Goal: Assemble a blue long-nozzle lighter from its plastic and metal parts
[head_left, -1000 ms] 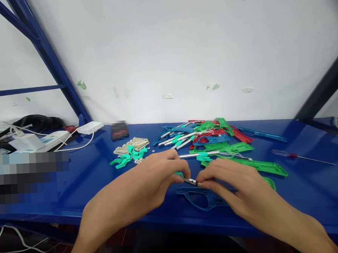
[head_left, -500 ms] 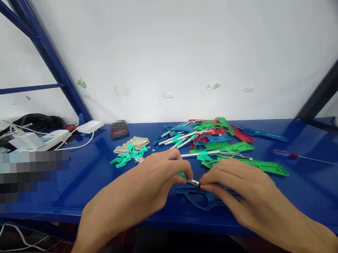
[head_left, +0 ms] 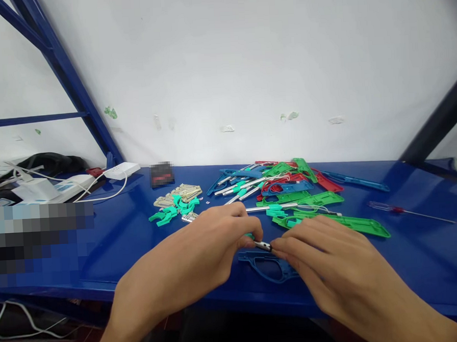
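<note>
Between my fingertips is a short silvery metal tube [head_left: 262, 246] with a dark end, tilted slightly down to the right. My left hand [head_left: 220, 243] pinches its left part, where a bit of green plastic peeks out between the fingers. The fingers of my right hand [head_left: 325, 258] close on the dark end; what exactly they grip there is partly hidden. Just below lies a blue plastic handle shell [head_left: 270, 271] with a trigger-guard loop, partly covered by my right hand. Behind my hands rests a long metal rod with a green clip [head_left: 275, 211] and white wire.
Green trigger pieces [head_left: 165, 215] and a stack of beige strips [head_left: 187, 191] lie to the left. Behind are piled green shells [head_left: 354, 224], red shells and metal tubes. A screwdriver [head_left: 399, 210] lies at right. A white power strip [head_left: 121, 170] stands back left.
Both hands have shifted slightly to the right with the metal tube. My right fingers have drawn closer together at the tube's dark end. Things on the table have not moved.
</note>
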Motion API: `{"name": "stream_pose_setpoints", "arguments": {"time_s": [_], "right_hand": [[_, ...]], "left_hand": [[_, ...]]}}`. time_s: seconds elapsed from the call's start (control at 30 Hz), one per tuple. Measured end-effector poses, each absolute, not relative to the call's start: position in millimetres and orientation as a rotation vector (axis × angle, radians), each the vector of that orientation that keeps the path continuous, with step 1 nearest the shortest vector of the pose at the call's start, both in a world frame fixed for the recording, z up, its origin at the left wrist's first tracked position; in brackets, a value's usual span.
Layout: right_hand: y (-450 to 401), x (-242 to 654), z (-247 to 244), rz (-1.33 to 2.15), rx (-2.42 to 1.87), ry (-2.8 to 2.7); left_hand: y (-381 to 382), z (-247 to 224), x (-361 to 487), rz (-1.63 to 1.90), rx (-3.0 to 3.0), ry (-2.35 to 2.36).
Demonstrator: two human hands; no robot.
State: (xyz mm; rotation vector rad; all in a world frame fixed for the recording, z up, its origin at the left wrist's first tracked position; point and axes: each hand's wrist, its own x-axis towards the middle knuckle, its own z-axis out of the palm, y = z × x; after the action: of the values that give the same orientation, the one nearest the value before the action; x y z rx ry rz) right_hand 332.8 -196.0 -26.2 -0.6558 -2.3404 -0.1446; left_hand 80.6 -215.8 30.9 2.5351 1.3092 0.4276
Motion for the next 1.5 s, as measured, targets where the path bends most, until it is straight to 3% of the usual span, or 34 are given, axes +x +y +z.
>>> {"name": "stream_pose_setpoints", "arguments": {"time_s": [0.23, 1.5], "right_hand": [[-195.4, 329.7, -23.0, -0.228, -0.633, -2.337], [-187.0, 319.1, -29.5, 0.041, -0.642, -2.676]], "left_hand": [[-214.2, 31.4, 82.6, 0.469, 2.519, 1.272], [-221.4, 23.9, 72.6, 0.156, 2.341, 1.366]]}}
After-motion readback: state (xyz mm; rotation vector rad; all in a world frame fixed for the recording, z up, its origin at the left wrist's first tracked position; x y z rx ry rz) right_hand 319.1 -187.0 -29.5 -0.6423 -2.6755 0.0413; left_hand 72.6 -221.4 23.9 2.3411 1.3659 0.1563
